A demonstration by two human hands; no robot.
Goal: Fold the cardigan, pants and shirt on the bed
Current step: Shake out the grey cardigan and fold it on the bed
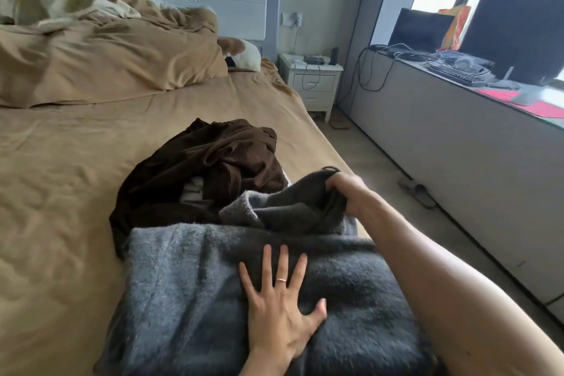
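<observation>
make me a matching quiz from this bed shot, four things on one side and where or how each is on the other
Things:
1. left hand
2. right hand
3. brown garment
4. nightstand

States:
A. crumpled in a heap on the sheet
B. gripping a fold of the grey cardigan
C. beside the bed near the headboard
D. flat, fingers spread on the cardigan

Pairs: 1-D, 2-B, 3-A, 4-C

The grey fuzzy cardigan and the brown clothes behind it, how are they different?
The grey cardigan is fluffy; the brown garment is ribbed. The cardigan lies spread flat under the left hand, its far part gripped by the right hand; the brown garment sits crumpled, untouched. Both rest on the bed.
</observation>
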